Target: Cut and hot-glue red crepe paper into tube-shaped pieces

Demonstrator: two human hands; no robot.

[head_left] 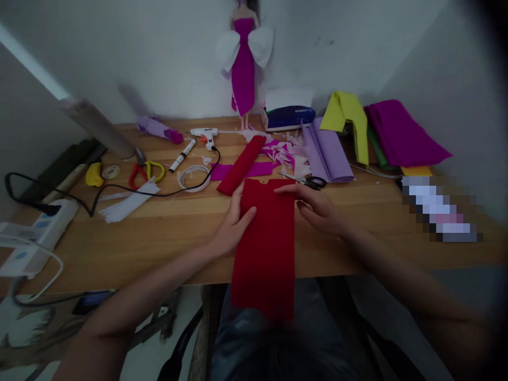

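Observation:
A long strip of red crepe paper (266, 243) hangs over the table's front edge toward my lap. My left hand (234, 219) grips its left side, thumb on the front and fingers hidden behind. At the top right corner, my right hand (317, 203) has its index finger laid across the paper, with the other fingers curled by the edge. Just beyond lies a folded red roll (243, 165) over a flat magenta strip (260, 169). Black-handled scissors (315, 182) rest close to my right hand.
A doll (244, 63) in a magenta dress stands against the wall. Left are a glue gun (208, 135), marker (182, 155), tape roll (194, 178), pliers (146, 172) and power strip (43, 233) with cables. Paper scraps (283, 151) and lilac paper (327, 153) lie right of centre.

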